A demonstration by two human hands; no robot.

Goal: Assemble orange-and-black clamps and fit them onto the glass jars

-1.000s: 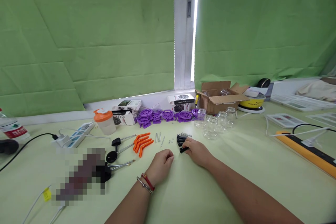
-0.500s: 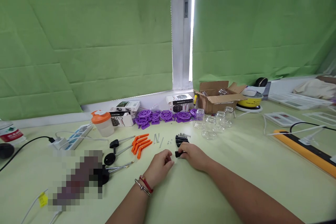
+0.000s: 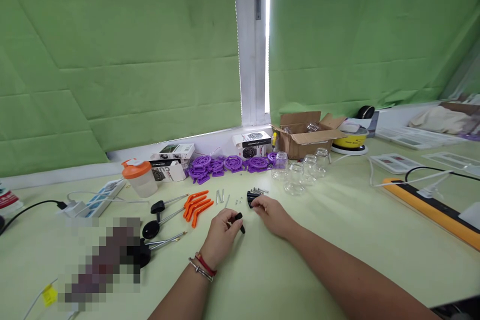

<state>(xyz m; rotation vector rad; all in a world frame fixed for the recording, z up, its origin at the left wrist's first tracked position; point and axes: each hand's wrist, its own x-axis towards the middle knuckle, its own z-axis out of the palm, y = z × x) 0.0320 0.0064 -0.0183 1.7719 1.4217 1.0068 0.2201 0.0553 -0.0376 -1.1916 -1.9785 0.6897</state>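
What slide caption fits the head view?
Left hand holding a tapered black plastic piece, right hand at similar dark pieces beside thin coiled metal springs.

Four clear jars (image 3: 294, 180) — two hands (image 3: 219, 236)

Head cam, looks fwd & down, hands (image 3: 218, 241) nr.

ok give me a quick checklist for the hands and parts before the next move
1. Left hand has the black plastic piece: ok, pinched between thumb and fingers.
2. Right hand is free: cannot tell; its fingertips are at the other black pieces, and any grip is hidden.
3. Coil springs are in sight: ok, just beyond those pieces.
4. Orange levers are apart from the left hand: ok, they lie to its left.
5. Glass jars are clear of the right hand: ok, they stand farther back.
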